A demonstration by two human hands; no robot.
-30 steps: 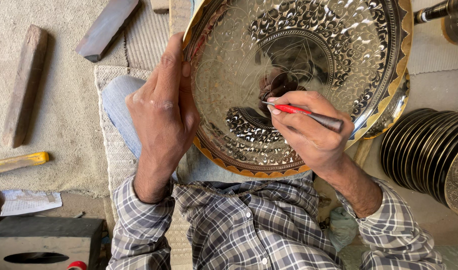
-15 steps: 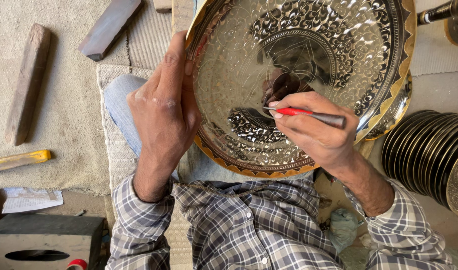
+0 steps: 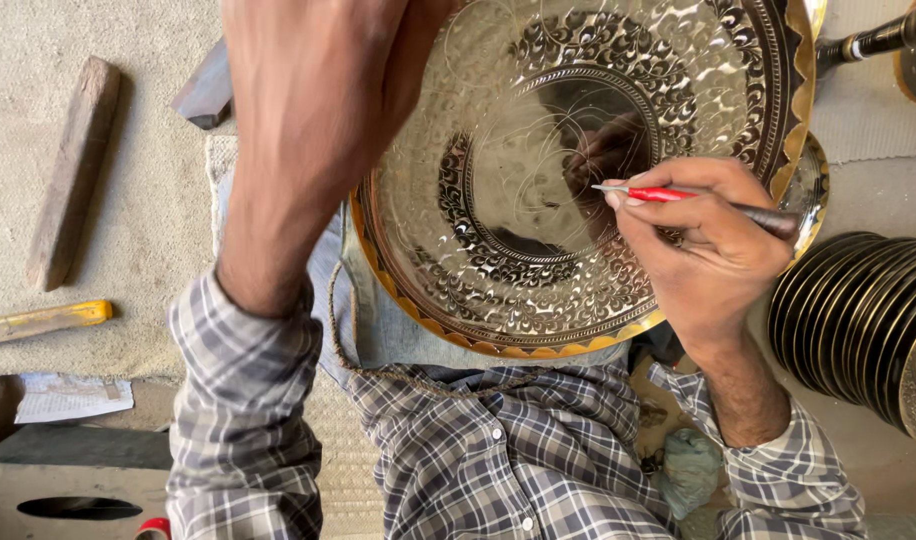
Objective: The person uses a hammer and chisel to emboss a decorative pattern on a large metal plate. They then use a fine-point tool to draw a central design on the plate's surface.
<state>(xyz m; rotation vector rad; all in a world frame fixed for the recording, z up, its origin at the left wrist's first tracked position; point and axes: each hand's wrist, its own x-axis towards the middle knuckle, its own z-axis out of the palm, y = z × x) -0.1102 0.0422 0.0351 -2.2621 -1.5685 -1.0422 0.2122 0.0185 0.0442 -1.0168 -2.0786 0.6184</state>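
Observation:
A large engraved brass tray [image 3: 508,290] with a scalloped golden rim rests tilted on my lap. My left hand [image 3: 318,100] grips its left rim, fingers over the edge. My right hand [image 3: 703,250] holds a red-handled engraving tool [image 3: 678,196] like a pen, its thin metal tip touching the shiny inner surface near the tray's middle. The hand's reflection shows in the metal.
A stack of dark round plates [image 3: 863,320] stands on edge at the right. On the sandy floor to the left lie a wooden bar [image 3: 73,170], a dark block [image 3: 206,95] and a yellow-handled tool [image 3: 43,320]. A paper [image 3: 73,397] and a box [image 3: 48,490] sit lower left.
The view has come closer to the tray. My left hand has slid upward along the tray's left rim. My right hand with the tool stays near the tray's middle.

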